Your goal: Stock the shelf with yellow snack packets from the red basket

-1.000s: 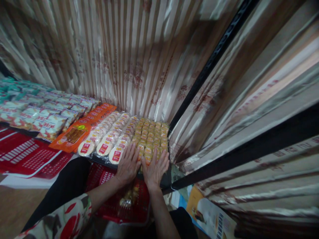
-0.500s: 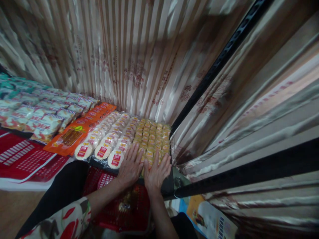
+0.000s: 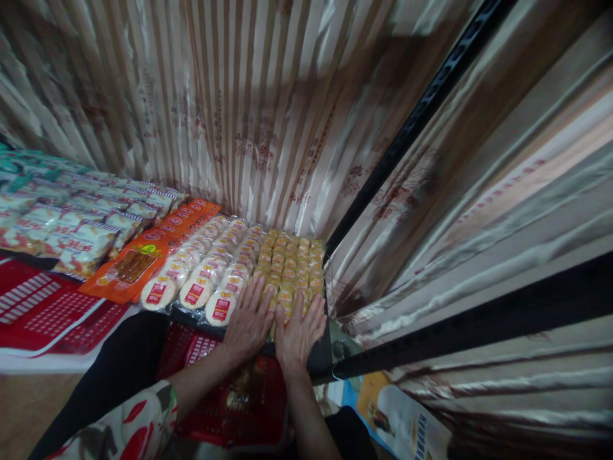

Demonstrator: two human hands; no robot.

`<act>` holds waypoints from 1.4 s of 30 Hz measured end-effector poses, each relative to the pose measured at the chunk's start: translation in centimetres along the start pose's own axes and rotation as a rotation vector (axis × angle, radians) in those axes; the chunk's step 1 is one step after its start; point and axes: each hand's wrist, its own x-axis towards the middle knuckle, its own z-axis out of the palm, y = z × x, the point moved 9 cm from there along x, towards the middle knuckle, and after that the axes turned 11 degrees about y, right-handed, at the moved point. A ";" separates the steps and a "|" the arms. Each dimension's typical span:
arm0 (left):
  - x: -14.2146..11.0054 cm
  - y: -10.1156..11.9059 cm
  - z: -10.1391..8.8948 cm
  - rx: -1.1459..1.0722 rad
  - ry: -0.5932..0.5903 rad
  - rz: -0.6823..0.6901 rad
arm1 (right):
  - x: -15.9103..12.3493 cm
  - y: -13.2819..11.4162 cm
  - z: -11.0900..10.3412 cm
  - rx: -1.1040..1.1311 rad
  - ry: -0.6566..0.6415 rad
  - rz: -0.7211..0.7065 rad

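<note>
Small golden wrapped snacks [image 3: 290, 259] stand in tight rows at the right end of a dark shelf [image 3: 320, 358]. My left hand [image 3: 249, 314] lies flat over their near left part, fingers stretched out, close to the round white packaged crackers [image 3: 221, 308]. Beside it, my right hand [image 3: 301, 329] rests flat on the near right part of the golden rows, fingers slightly spread. Both palms face down and hide the front golden pieces. Neither hand grips anything.
Left of the crackers lies an orange snack bag [image 3: 138, 262], then rows of white packets [image 3: 83, 239]. Red baskets [image 3: 103, 319] stand below. A striped curtain [image 3: 258, 115] hangs behind. Black metal posts [image 3: 407, 137] frame the right, with a printed bag [image 3: 397, 409] underneath.
The view has shifted very slightly, so everything sits a little further left. Both hands keep the same flat pose on the golden snacks.
</note>
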 end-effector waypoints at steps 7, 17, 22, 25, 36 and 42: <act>0.0 0.3 -0.4 0.034 0.010 0.033 | 0.1 0.2 0.0 -0.001 -0.016 0.029; 0.0 0.4 -0.4 0.031 0.022 0.048 | 0.0 0.0 -0.1 0.025 -0.031 0.015; -0.3 0.0 -0.5 0.017 0.055 0.012 | 0.3 -0.5 -0.8 0.020 0.003 -0.049; -0.3 -0.2 -0.4 0.010 0.053 -0.005 | 0.4 -0.6 -0.9 0.030 0.029 -0.070; -0.3 -0.3 0.0 -0.028 0.033 -0.015 | 0.2 -0.5 -1.1 0.115 0.062 -0.035; -0.3 -0.3 0.0 -0.024 0.018 -0.019 | 0.6 2.2 -1.8 0.144 0.062 0.167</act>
